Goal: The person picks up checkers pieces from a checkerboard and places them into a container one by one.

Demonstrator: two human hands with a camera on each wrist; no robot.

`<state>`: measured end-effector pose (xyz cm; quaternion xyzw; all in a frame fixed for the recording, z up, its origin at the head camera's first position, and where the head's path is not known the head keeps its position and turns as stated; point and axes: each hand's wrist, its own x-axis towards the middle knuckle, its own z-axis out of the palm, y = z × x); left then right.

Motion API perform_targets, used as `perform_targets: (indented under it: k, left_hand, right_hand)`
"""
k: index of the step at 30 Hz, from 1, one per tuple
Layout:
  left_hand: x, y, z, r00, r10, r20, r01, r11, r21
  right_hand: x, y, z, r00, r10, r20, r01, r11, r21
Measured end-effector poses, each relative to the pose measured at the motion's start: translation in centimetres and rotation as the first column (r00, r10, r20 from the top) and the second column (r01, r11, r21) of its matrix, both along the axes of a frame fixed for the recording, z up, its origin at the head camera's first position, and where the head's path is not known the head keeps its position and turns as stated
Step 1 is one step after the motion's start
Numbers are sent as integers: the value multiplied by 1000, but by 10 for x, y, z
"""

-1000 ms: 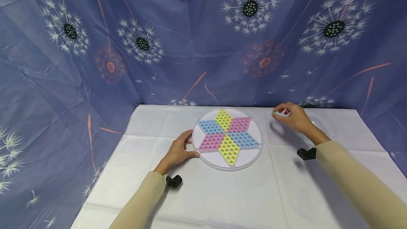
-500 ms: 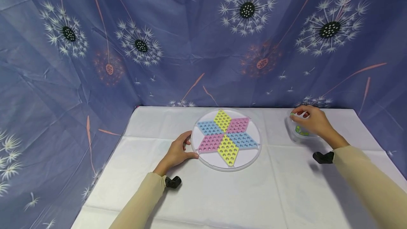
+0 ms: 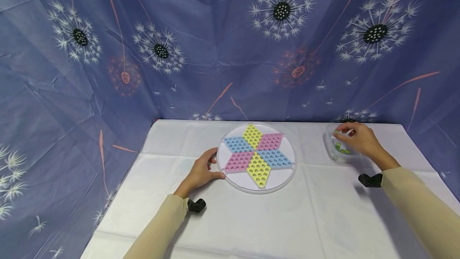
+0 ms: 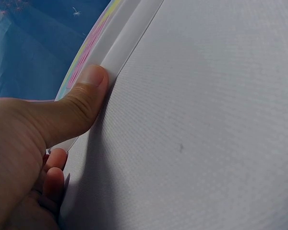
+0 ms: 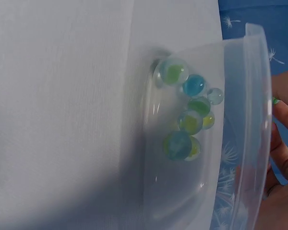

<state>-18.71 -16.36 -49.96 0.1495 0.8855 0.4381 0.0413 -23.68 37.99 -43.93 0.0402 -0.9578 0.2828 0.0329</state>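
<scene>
A round white Chinese checkers board (image 3: 224, 151) with a yellow, pink and blue star lies mid-table in the head view. My left hand (image 3: 201, 171) holds its left rim; in the left wrist view the thumb (image 4: 86, 96) presses the rim and other fingers are curled beside it. At the right, my right hand (image 3: 361, 141) is over a clear plastic container (image 3: 330, 151), pinching a small green marble (image 3: 336, 132). Only a green bit of that marble shows between the fingers in the right wrist view. Several green, yellow and blue marbles (image 5: 189, 122) lie on the container's bottom.
A white cloth (image 3: 258, 223) with fold lines covers the table. Behind it and on the left hangs a blue dandelion-print curtain (image 3: 215, 43). Each wrist bears a black camera mount (image 3: 196, 206).
My right hand has moved right from beside the board to above the container, carrying the green marble, and has lowered slightly there. The left hand stays at the board's rim.
</scene>
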Motion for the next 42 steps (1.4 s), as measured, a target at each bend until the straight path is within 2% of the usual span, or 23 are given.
perform_targets:
  k: [8, 16, 28, 34, 42]
  left_hand:
    - [0, 2, 1, 1000, -14, -11, 14, 1000, 9]
    - [1, 4, 2, 1000, -22, -15, 23, 1000, 15]
    - [2, 5, 4, 1000, -21, -20, 21, 1000, 12]
    - [2, 4, 3, 1000, -17, -9, 17, 1000, 17]
    - [2, 0, 0, 1000, -9, -5, 9, 1000, 14]
  right_hand:
    - [-2, 10, -4, 998, 46, 39, -47, 999, 22]
    - [-3, 16, -3, 994, 59, 96, -63, 997, 35]
    - [1, 12, 4, 996, 42, 78, -46, 998, 46]
    - [4, 9, 2, 998, 32, 63, -34, 999, 32]
    - [5, 2, -3, 999, 50, -1, -50, 998, 45]
